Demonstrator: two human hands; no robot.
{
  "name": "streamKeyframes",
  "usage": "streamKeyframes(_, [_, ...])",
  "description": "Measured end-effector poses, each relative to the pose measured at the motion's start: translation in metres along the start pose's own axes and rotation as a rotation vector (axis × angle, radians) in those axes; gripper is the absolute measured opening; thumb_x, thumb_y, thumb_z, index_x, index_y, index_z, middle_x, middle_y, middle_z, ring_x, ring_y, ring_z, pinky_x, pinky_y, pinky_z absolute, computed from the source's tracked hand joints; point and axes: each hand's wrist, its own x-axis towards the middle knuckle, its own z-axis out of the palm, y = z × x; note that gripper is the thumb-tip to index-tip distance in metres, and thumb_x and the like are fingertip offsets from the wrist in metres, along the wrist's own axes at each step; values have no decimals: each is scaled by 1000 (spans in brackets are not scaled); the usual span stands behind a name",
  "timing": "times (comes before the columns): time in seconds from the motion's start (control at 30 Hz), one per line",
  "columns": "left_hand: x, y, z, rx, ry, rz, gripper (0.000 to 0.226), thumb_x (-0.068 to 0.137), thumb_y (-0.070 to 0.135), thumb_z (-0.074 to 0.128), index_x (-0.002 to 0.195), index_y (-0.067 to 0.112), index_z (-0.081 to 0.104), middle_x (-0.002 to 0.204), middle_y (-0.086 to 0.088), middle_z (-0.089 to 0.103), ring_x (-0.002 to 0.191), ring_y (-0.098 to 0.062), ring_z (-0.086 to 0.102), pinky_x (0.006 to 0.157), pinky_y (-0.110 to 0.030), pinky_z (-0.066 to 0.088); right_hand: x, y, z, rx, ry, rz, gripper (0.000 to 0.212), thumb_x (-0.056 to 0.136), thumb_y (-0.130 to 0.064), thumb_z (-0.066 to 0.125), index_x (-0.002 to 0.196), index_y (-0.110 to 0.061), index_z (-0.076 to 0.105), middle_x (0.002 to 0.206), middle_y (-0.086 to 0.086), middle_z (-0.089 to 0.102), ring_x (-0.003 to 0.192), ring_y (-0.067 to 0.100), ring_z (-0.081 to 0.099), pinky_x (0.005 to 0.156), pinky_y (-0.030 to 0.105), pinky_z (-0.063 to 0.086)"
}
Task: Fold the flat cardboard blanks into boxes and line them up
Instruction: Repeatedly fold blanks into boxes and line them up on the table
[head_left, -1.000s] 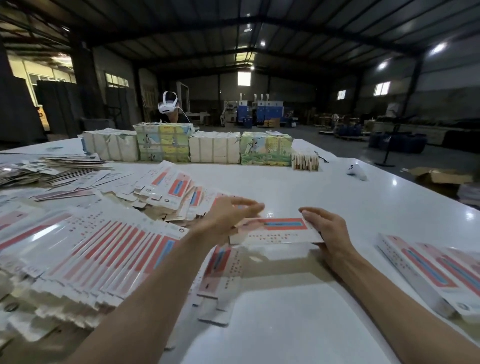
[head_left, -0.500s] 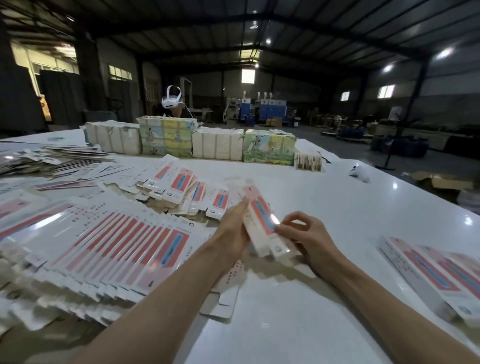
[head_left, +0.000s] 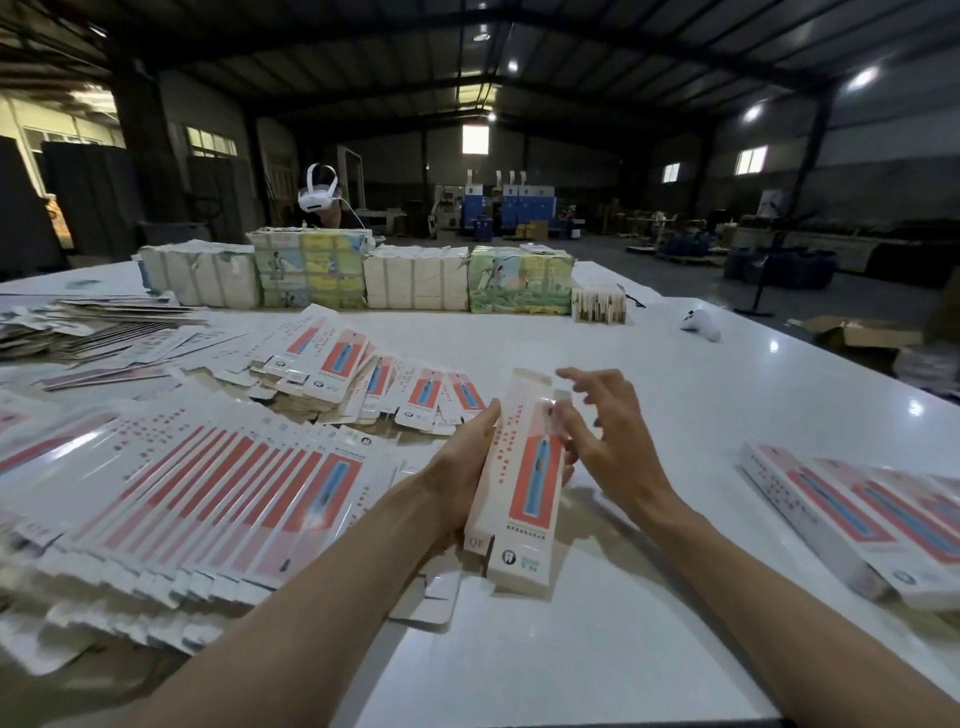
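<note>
The box is up off the counter, roughly over the middle of the near half. It's popped open into a long sleeve, red-and-blue printed face up, with the flap at the far end standing open. The left hand grips it from the left side. The thumb lies along the left edge and the rest of the fingers curl underneath, so the tips peek out on the right. The right hand is just beside the upper right part of the box, fingers spread and loose, not wrapped round anything. It's blurry there, so I can't tell if a fingertip is actually touching the cardboard.

The flat blanks lie fanned out in a big overlapping row along the near left of the counter. A messier loose pile of them sits behind that, toward the middle. Over by the right edge there's a row of finished boxes lying side by side, touching.

Along the far edge are wrapped bundles lined up, some plain white and some with green and yellow pictures. A small stack sits at their right end. A white controller lies on its own near the far right corner. Behind the bundles there's someone in a white headset.
</note>
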Motion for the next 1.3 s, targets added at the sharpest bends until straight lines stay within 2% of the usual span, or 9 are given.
streamKeyframes(0.1, [4,-3,-1,101,64,15,48,110,55,37,115,17,65,83,-9,76,70,-23,76,60,-34,62,-1,6,3,-76,-143,34,32,107,-33,58,135,-20,68,133,-5,42,132,14,44,104,42,56])
streamKeyframes(0.23, [9,0,-2,174,112,21,41,109,52,43,106,16,62,80,-8,75,60,-20,73,54,-30,60,1,9,4,14,-160,46,20,104,-31,65,117,-19,75,137,-5,47,135,13,43,111,39,51])
streamKeyframes(0.4, [8,0,0,132,-51,-42,67,105,65,41,130,6,62,107,-17,74,84,-30,74,73,-40,62,8,7,1,532,-126,291,13,98,-22,73,100,-9,75,140,-2,54,127,26,60,100,35,55])
streamKeyframes(0.57, [11,3,12,148,-82,-120,70,96,73,50,115,6,59,82,-7,67,67,-18,63,60,-29,57,6,7,-1,1028,-230,355,35,91,-23,79,108,6,69,149,2,57,125,29,60,108,41,47])
streamKeyframes(0.67, [11,1,13,74,-84,-127,65,95,71,52,109,7,56,79,-6,60,63,-16,57,56,-26,55,5,10,2,1004,-186,368,35,92,-23,80,111,4,69,147,8,59,133,32,59,120,51,42])
streamKeyframes(0.83, [11,0,7,-160,-80,-104,63,96,70,52,115,10,58,81,-7,58,62,-14,59,55,-25,55,1,9,9,858,-163,468,76,72,-55,92,135,-31,57,129,7,70,120,25,70,114,56,47])
streamKeyframes(0.93, [11,-3,5,-192,-53,-79,65,99,70,48,125,11,59,85,-10,59,68,-17,61,59,-28,57,-4,10,12,830,-277,412,79,78,-59,87,139,-33,46,113,12,78,111,29,75,109,55,51])
streamKeyframes(1.17, [14,-14,10,129,204,68,68,99,76,39,119,18,67,94,-21,78,82,-39,78,76,-51,66,-1,9,6,832,-188,376,59,88,-53,81,134,-36,48,109,15,78,106,31,76,107,54,54])
streamKeyframes(1.3, [20,-19,10,306,377,266,31,107,60,43,132,44,45,94,-5,78,80,-27,81,75,-49,67,-1,8,5,708,-177,347,55,90,-60,76,133,-43,47,108,7,79,105,28,76,103,51,56])
